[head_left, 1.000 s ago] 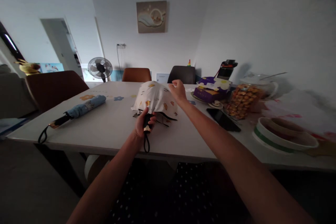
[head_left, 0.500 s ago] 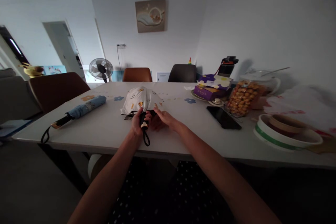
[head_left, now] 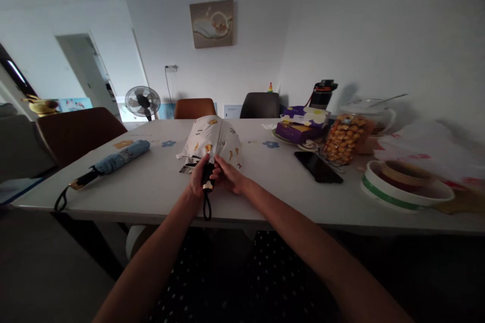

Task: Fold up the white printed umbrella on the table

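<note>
Gripping black handle (head_left: 206, 177) of white patterned folding umbrella (head_left: 212, 142) near table (head_left: 151, 186) front edge: left hand (head_left: 197, 181) closed; right hand (head_left: 227, 176) pinching it. Canopy collapsed, loose, unwrapped.

Dim room with plain white walls; a framed picture (head_left: 211, 23) hangs on the far wall above two chairs (head_left: 194, 108) behind a long pale table (head_left: 151, 186). A standing fan (head_left: 142, 101) and an open doorway (head_left: 81, 73) lie to the left
</note>
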Tool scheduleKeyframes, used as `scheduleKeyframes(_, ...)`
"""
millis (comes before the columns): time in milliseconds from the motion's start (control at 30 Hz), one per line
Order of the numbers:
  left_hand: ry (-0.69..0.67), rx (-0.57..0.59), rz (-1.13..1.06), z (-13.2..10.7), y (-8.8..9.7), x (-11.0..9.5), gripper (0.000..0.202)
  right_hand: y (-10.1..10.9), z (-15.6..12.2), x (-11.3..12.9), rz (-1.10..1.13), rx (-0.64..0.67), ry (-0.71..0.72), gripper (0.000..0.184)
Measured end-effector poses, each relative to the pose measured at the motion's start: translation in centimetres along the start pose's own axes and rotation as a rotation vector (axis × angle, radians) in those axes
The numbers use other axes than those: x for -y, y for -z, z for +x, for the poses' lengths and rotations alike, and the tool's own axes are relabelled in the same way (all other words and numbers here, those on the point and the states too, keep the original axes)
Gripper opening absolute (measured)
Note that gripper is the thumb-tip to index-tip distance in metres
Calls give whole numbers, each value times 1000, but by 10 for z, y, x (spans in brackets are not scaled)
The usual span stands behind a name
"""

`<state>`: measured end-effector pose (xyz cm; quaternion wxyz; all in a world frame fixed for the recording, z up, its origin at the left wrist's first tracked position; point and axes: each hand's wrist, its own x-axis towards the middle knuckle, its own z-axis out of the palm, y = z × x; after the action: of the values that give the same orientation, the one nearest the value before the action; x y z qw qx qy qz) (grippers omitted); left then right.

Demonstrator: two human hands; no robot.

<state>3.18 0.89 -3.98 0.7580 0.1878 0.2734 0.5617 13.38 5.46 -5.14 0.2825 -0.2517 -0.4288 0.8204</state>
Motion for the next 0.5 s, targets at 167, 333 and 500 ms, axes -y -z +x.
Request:
scheduleKeyframes(167, 30, 50, 154, 3, -7, 4, 44, 1, 1, 5, -82, -276, 37, 40)
scheduleKeyframes(333, 61, -87, 462, 7, -12, 13, 55, 7, -2, 7, -241, -365, 98, 39)
scheduleKeyframes(500, -171, -234, 535, 13, -10, 26, 45, 16, 0, 11, -415, -515, 252, 29)
